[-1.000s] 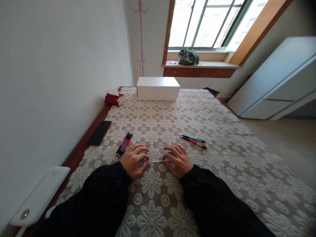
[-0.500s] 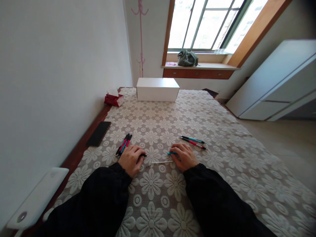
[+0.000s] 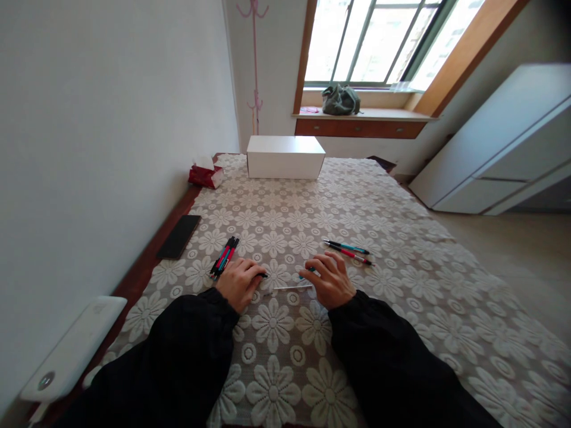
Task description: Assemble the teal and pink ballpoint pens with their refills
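Pen parts are lying between the two hands on the lace-covered counter. A thin white refill is resting flat on the cloth, one end toward each hand, apparently laid there so both can get at it. I am watching the left hand curling loosely around a dark pen piece, whose tip is poking out past the fingers; the grip is closed on it. The right hand is hovering with fingers half spread over a teal pen piece; I cannot tell whether it is pinching it or only touching it.

Just beyond the left hand, a bundle of pens is lying bunched together, sorted to that side by my reading. Two loose pens, one teal and one red, are lying side by side just beyond the right hand. A black phone is sitting at the counter's left edge, well clear of the work. A white box and a red tissue pack are standing at the far end.
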`<action>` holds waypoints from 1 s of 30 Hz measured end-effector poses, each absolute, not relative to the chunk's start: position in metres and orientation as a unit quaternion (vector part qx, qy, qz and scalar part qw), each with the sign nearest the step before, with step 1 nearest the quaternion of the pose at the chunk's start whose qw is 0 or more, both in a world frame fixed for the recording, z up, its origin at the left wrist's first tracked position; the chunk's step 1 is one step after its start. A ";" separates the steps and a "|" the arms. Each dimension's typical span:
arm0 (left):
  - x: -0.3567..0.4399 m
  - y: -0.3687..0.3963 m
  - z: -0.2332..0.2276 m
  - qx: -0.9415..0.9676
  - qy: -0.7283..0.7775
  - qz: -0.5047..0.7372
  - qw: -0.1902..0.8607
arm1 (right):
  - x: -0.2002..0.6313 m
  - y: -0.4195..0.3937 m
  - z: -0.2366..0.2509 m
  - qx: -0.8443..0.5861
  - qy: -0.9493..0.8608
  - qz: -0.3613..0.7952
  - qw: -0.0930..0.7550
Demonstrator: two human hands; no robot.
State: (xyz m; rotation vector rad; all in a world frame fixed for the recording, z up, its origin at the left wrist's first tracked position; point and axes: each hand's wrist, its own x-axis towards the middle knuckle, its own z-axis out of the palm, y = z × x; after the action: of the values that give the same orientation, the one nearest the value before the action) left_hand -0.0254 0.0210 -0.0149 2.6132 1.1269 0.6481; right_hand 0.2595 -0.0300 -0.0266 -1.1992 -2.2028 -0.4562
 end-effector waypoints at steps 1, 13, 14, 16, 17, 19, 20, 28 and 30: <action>-0.025 0.021 -0.015 0.890 0.384 0.220 0.110 | 0.259 -0.030 -0.026 -0.449 -0.827 -0.172 0.291; -0.026 0.021 -0.014 0.886 0.388 0.228 0.114 | 0.270 -0.025 -0.041 -0.522 -0.798 -0.096 0.284; -0.025 0.021 -0.013 0.884 0.388 0.232 0.115 | 0.269 -0.025 -0.039 -0.521 -0.798 -0.094 0.288; -0.025 0.020 -0.011 0.881 0.386 0.248 0.116 | 0.264 -0.028 -0.033 -0.508 -0.803 -0.085 0.299; -0.024 0.019 -0.010 0.881 0.380 0.257 0.116 | 0.261 -0.030 -0.030 -0.496 -0.811 -0.075 0.302; -0.023 0.017 -0.008 0.886 0.358 0.272 0.118 | 0.256 -0.033 -0.025 -0.472 -0.827 -0.056 0.299; -0.023 0.016 -0.006 0.891 0.344 0.272 0.119 | 0.254 -0.034 -0.023 -0.464 -0.833 -0.049 0.297; -0.023 0.014 -0.010 0.919 0.302 0.218 0.129 | 0.252 -0.034 -0.025 -0.463 -0.841 -0.028 0.278; -0.023 0.016 -0.012 0.917 0.300 0.230 0.127 | 0.253 -0.034 -0.026 -0.456 -0.845 -0.027 0.279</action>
State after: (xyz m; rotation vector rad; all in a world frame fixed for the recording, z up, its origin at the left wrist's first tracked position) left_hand -0.0230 0.0156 -0.0120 2.6679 0.8731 0.6702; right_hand 0.2529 -0.0340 -0.0263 -1.2244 -2.2663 -0.0736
